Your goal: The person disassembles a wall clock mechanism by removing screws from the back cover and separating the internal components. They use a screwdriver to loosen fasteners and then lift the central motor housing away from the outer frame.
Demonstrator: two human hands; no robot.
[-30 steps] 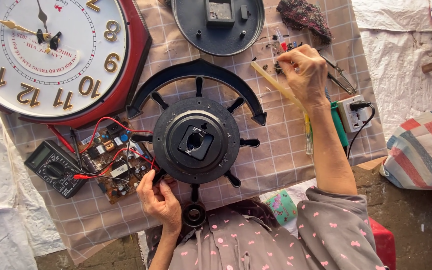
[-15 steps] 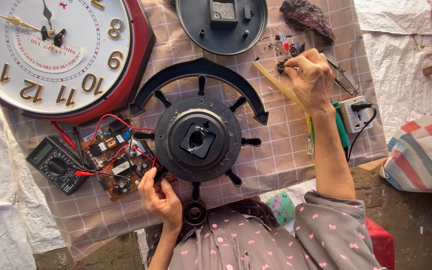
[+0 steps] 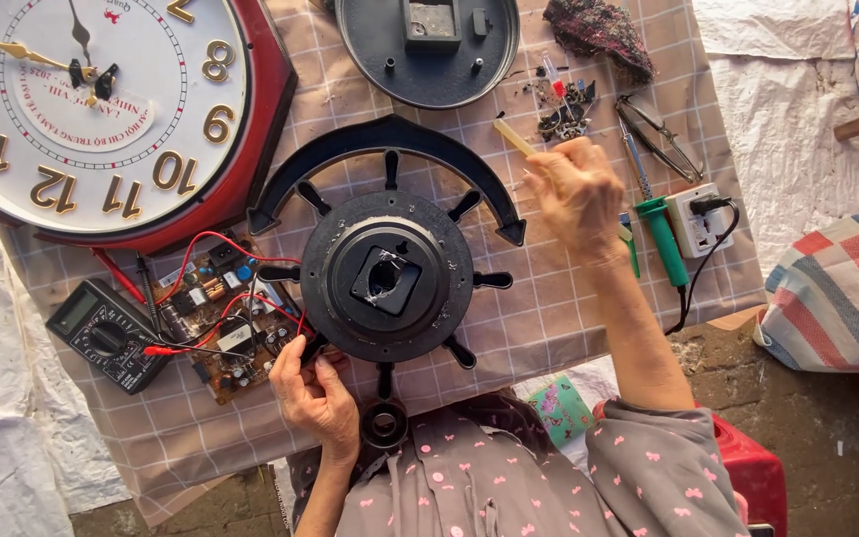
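While left hand point(image 3: 318, 390) grips wheel-shaped clock frame point(image 3: 387, 275) rim — right hand point(image 3: 577, 191) clenches pale stick point(image 3: 514, 137).

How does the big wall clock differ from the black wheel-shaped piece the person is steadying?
The wall clock shows a white face with gold numerals and hands in a red rim; the black wheel-shaped piece is plain, with spokes and a square central hole. The left hand touches the wheel piece only. Both lie flat on the checked cloth.
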